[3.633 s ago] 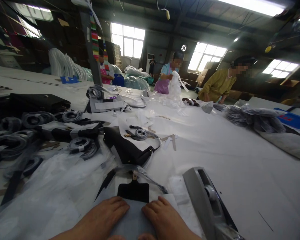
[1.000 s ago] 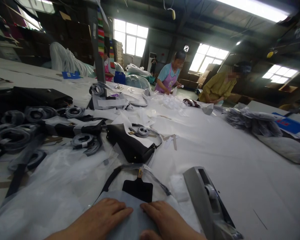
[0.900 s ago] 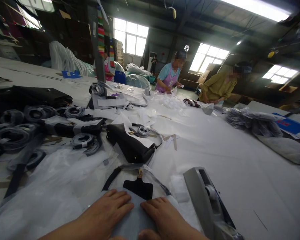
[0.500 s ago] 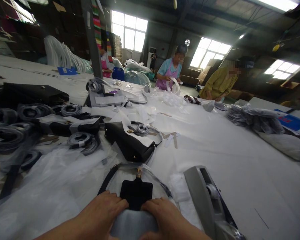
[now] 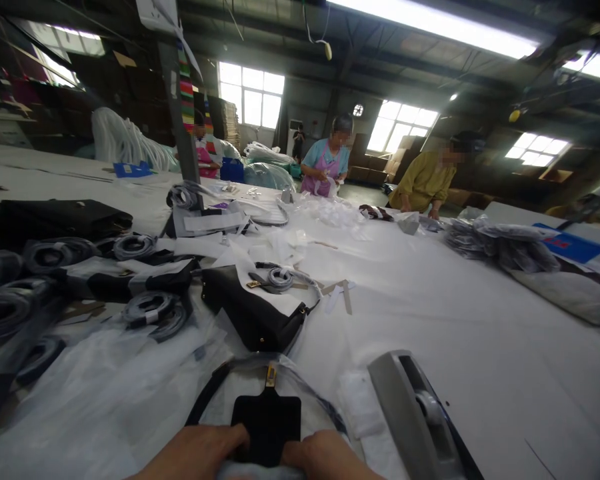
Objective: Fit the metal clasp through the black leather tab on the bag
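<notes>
At the bottom edge, my left hand (image 5: 200,453) and my right hand (image 5: 330,459) lie side by side, knuckles up, fingers curled down out of sight. Both press on the near end of a flat black leather piece (image 5: 267,427) with a small gold clasp and a thin black strap looping from it. A pale grey cover peeks out just beneath the hands. What the fingers grip is hidden. A black handbag (image 5: 253,313) lies on the white table (image 5: 430,307) just beyond.
A grey tape dispenser (image 5: 415,413) stands to the right of my hands. Coiled wrapped straps (image 5: 150,308) and black bags (image 5: 55,217) crowd the left. Clear plastic bags (image 5: 105,380) lie at the near left. Two people (image 5: 325,163) work at the far end, bagged goods (image 5: 505,243) at right.
My hands slid back toward me and their fingers curled under. More of the black leather piece now shows, and the grey cover over it is almost gone from view.
</notes>
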Demonstrator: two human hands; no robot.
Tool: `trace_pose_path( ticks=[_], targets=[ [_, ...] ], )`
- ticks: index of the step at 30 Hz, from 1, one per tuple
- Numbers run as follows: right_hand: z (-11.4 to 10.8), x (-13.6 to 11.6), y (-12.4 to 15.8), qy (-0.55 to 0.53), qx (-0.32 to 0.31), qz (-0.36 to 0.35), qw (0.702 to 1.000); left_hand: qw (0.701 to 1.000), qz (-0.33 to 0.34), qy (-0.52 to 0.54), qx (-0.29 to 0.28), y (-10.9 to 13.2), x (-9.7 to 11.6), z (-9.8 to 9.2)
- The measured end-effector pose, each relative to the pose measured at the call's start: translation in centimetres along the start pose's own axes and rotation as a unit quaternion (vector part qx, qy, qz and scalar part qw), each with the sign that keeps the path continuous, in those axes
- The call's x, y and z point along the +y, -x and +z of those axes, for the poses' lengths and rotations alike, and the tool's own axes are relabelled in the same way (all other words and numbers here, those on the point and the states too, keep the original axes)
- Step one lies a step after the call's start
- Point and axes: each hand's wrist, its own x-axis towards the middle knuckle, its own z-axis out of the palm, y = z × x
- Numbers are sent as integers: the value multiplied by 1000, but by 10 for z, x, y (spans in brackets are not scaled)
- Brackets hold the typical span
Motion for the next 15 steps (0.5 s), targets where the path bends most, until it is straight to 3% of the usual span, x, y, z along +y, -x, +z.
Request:
trace_pose_path(
  ticks=[2, 6, 11, 15],
  targets=[
    [2, 2, 3, -1, 21, -20, 1000, 999, -31, 16, 36, -7, 1, -5],
    [-3, -1, 6, 16, 24, -51, 998, 991, -25, 46, 126, -28, -3, -10],
    [-18, -13, 9, 30, 12, -39, 999, 983, -23, 158, 88, -68, -10, -13],
    [-24, -16, 19, 4, 21, -41, 999, 979, -41, 174, 94, -85, -8, -19]
  ],
)
